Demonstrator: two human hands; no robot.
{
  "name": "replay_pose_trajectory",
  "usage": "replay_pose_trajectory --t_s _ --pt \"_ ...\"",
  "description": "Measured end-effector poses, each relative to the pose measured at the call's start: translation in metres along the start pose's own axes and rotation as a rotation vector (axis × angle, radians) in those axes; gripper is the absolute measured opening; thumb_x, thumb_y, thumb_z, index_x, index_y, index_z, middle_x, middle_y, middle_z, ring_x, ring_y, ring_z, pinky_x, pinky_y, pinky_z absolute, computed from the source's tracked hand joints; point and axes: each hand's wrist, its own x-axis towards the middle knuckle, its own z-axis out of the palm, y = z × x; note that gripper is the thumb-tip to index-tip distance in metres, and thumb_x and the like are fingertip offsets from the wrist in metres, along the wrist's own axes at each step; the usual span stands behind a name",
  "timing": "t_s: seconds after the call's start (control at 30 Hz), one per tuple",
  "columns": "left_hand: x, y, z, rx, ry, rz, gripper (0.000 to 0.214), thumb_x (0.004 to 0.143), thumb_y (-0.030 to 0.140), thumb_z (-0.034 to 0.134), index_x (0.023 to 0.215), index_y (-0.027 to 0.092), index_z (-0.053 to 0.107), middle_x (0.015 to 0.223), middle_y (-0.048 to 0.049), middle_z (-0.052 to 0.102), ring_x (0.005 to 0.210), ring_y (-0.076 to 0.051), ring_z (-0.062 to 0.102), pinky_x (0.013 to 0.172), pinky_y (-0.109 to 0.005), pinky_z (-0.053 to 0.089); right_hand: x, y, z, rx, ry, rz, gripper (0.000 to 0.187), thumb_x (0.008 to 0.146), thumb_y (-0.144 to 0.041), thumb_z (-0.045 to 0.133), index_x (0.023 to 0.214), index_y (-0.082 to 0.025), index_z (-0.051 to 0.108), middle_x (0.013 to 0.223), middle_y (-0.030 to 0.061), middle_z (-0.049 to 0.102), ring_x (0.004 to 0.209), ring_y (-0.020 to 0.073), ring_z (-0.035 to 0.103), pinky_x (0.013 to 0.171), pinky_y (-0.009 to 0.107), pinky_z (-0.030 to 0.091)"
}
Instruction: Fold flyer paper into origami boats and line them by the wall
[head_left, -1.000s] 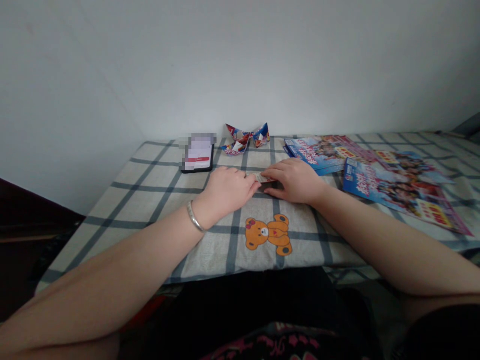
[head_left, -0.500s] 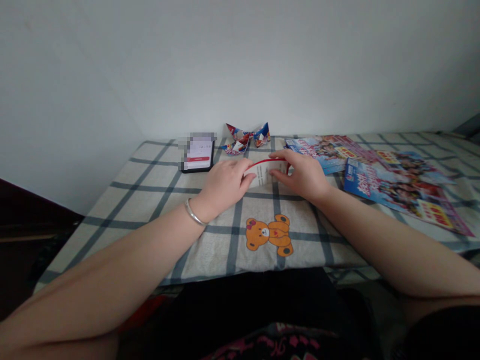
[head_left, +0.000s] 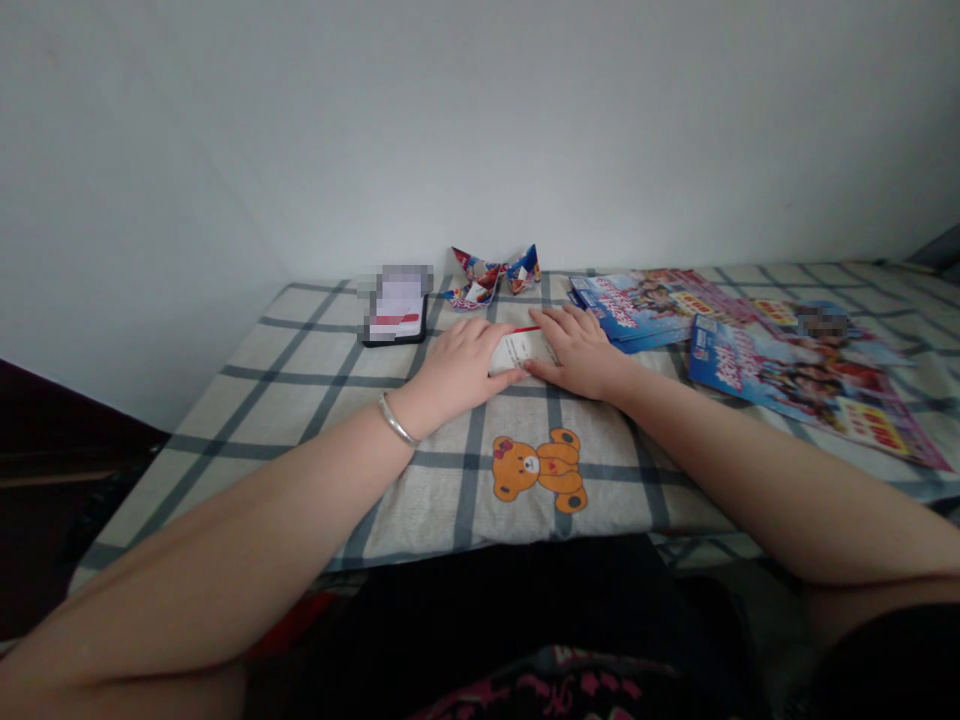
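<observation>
A small folded paper [head_left: 514, 350], white with printed text and a red edge along its far side, lies flat on the checked tablecloth. My left hand [head_left: 463, 358] rests on its left end, fingers stretched out and thumb along the near edge. On the right end my right hand [head_left: 577, 350] presses down, fingers spread and thumb near the other thumb. Both palms cover the paper's ends. Just beyond stand colourful folded paper pieces [head_left: 480, 283], pointed at the tips.
A phone [head_left: 399, 308] with a lit screen stands at the back left. Blue and pink printed leaflets [head_left: 795, 385] lie on the right, with more leaflets [head_left: 637, 300] behind. A bear print [head_left: 536, 470] marks the tablecloth near me. The wall [head_left: 525, 130] borders the table's back.
The paper, bowed up between my fingers before, is now pressed flat on the table. Both hands have lowered and flattened over it, the right shifting slightly left.
</observation>
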Motion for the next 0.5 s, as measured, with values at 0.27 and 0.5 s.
replay_pose_trajectory --t_s 0.27,0.5 --pt "0.000 0.004 -0.003 0.038 -0.051 -0.043 0.057 0.090 0.052 0.065 0.136 0.018 0.058 0.121 -0.0131 0.058 0.117 -0.031 0.053 0.103 -0.045 0.044 -0.001 -0.001 -0.004 -0.056 -0.090 -0.002 0.082 0.094 -0.064 0.038 0.160 -0.017 0.025 0.161 0.0158 0.036 0.150 0.0416 0.024 0.121 0.066 0.016" --pt "-0.002 0.000 -0.007 0.006 -0.124 -0.026 0.053 0.095 0.042 0.060 0.143 0.019 0.052 0.127 -0.0133 0.055 0.123 -0.030 0.050 0.110 -0.044 0.040 -0.002 0.009 -0.006 -0.060 -0.158 -0.028 0.073 0.098 -0.055 0.031 0.161 -0.021 0.020 0.165 0.0117 0.031 0.152 0.0408 0.021 0.120 0.067 0.016"
